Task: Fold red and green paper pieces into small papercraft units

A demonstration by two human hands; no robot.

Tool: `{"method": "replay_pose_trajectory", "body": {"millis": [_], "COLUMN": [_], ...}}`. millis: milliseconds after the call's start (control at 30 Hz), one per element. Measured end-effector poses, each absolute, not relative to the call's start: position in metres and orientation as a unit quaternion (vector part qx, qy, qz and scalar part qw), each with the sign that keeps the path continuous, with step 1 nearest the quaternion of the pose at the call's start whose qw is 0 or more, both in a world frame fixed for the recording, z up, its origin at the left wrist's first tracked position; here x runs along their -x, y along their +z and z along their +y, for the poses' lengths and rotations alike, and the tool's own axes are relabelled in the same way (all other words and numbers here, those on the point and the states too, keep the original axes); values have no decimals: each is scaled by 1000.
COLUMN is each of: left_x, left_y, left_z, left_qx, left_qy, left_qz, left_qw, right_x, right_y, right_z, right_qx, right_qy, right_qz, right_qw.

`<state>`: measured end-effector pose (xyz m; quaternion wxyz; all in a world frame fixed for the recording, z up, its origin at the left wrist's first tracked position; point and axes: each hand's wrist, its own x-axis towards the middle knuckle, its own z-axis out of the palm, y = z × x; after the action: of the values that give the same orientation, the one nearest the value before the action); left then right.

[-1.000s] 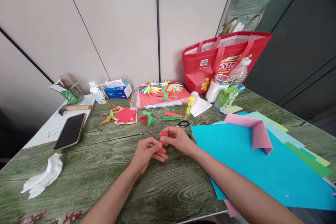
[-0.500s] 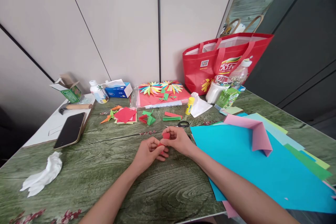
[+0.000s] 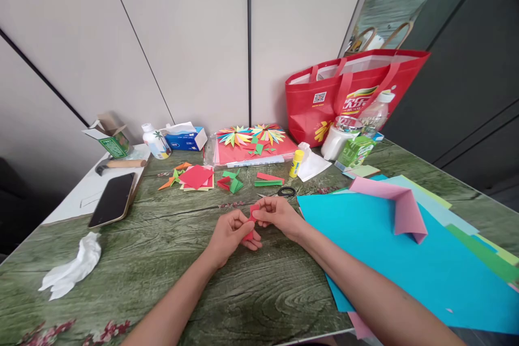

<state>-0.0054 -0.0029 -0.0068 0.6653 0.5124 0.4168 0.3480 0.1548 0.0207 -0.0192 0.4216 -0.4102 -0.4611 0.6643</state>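
Note:
A small piece of folded red paper (image 3: pixel 248 234) is pinched between my two hands above the middle of the table. My left hand (image 3: pixel 232 232) grips its lower part, thumb on top. My right hand (image 3: pixel 278 218) pinches the upper end between thumb and fingers. Just beyond the hands lie scissors (image 3: pixel 286 191) with black handles. Past them are red and green paper strips (image 3: pixel 269 179) and a folded red and green paper piece (image 3: pixel 230 181). Further left, red paper squares (image 3: pixel 197 177) lie stacked beside orange and green folded pieces (image 3: pixel 175 176).
Large blue paper (image 3: pixel 389 259) with a folded pink sheet (image 3: pixel 407 211) covers the right side. A glue stick (image 3: pixel 296 164), tissue, jar and red bag (image 3: pixel 312 113) stand behind. At left are a phone (image 3: pixel 112 200), a hammer (image 3: pixel 121 164) and crumpled tissue (image 3: pixel 73 267).
The red paper has turned in my fingers and shows more of its length between the hands. The whole view has shifted slightly, with things sitting a little further right.

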Motion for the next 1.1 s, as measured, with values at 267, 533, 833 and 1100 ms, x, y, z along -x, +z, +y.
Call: {"method": "replay_pose_trajectory", "body": {"millis": [267, 533, 833, 1100], "left_x": [5, 0, 5, 5], "left_y": [-5, -4, -5, -14], "left_z": [-4, -4, -2, 5], "left_qx": [-502, -484, -497, -494], "left_qy": [350, 361, 335, 391], "left_qz": [403, 460, 458, 516], "left_qw": [681, 650, 656, 580], "right_x": [-154, -152, -151, -150], "right_y": [-17, -18, -23, -32], "right_z": [22, 18, 19, 26], "right_qx": [384, 396, 403, 429], "right_qy": [761, 684, 657, 612], "right_qz": [-361, -466, -495, -480], "right_qw": [378, 397, 400, 459]}}
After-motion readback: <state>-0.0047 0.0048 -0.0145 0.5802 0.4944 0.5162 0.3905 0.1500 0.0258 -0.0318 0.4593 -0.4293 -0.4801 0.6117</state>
